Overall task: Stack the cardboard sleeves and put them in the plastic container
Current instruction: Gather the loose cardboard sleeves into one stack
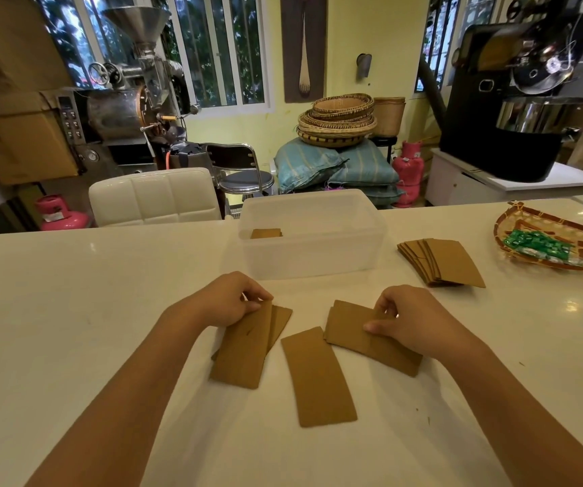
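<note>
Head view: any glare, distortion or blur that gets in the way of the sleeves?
Head view: wide-angle bending at the edges, small ceiling-light glints on the white table, soft shadows only; the loose sleeve between the left hand and right hand is sharp, while the sleeves in the translucent container look hazy.

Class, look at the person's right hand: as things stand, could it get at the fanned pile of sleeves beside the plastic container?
Probably yes. The fanned pile lies on bare table beyond the right hand, with nothing between them. But that hand is now gripping other sleeves.
</note>
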